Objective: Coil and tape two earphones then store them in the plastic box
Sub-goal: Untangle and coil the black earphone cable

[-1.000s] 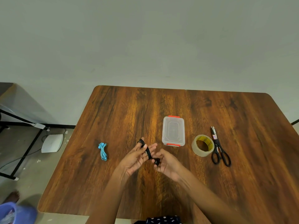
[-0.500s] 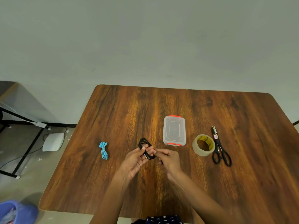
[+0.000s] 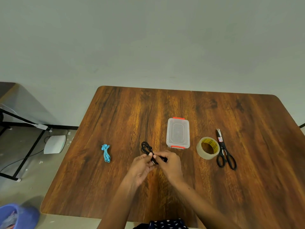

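We are partway through the first half of the job, by our reading. The black earphone (image 3: 147, 150) is gathered into a loose bundle above the middle of the desk (image 3: 247, 187), a little toward the near edge. Our left hand (image 3: 142, 164) pinches it at the fingertips, and our right hand (image 3: 168, 164) is curled round its lower end, so both grips are closed on the same cable. We see no tape on it yet.

The blue earphone (image 3: 106, 153) lies on the desk toward the left edge, already bunched into a narrow bundle; whether it is taped we cannot tell at this size.

The plastic box (image 3: 177, 133) sits just beyond our hands, toward the far edge, with its lid on and nothing visible inside. So storing has not begun for either earphone.

What is left, as we judge it: finish and tape the black coil, tape the blue one if needed, open the box, and put both in.

Counted:
- two earphones, one black and one blue
- one plastic box
- one tape roll (image 3: 208, 148), toward the right edge beside the box
- one pair of scissors (image 3: 224, 151), just right of the tape
- two hands
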Action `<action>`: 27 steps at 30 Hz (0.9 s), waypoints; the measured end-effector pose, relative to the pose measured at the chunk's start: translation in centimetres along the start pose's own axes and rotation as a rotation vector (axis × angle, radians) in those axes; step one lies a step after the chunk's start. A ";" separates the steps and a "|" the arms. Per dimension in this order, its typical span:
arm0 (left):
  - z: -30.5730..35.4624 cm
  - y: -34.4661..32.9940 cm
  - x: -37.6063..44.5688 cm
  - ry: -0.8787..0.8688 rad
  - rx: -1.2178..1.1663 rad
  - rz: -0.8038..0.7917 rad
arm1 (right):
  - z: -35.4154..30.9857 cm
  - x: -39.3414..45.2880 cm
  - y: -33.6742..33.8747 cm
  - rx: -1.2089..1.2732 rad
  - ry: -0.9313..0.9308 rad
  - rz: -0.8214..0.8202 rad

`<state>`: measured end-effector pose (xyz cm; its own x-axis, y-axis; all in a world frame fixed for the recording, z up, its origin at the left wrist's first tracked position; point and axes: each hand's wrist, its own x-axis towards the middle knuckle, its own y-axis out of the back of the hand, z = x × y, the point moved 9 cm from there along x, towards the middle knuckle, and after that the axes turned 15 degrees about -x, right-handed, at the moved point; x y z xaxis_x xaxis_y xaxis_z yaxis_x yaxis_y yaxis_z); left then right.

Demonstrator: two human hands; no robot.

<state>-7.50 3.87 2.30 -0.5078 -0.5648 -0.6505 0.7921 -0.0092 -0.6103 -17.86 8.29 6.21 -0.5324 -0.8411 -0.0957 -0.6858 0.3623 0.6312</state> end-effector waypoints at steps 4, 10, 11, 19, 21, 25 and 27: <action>-0.6 -0.2 0.0 0.076 -0.106 -0.036 | -0.7 0.0 -0.4 -0.017 0.087 -0.075; -1.2 -0.3 -0.1 0.176 -0.077 -0.102 | -1.2 0.0 -0.8 -0.097 0.164 -0.127; -1.3 -0.3 -0.1 0.184 -0.049 -0.112 | -1.2 0.0 -0.8 -0.125 0.173 -0.123; -1.5 0.0 0.0 0.168 0.156 -0.095 | -1.1 -0.3 -1.1 -0.251 0.194 -0.075; -1.3 0.2 0.1 0.113 0.103 -0.039 | -1.2 -0.3 -1.3 -0.240 0.200 -0.075; -1.6 0.4 0.4 0.047 -0.059 0.030 | -1.2 -0.3 -1.1 -0.195 0.194 -0.043; -1.6 0.2 0.3 0.027 -0.102 0.037 | -1.1 -0.3 -0.8 -0.181 0.183 -0.007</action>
<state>-8.03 5.04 1.26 -0.4885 -0.5411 -0.6845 0.7728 0.0959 -0.6274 -16.60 7.82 6.62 -0.4182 -0.9079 0.0302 -0.5803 0.2926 0.7600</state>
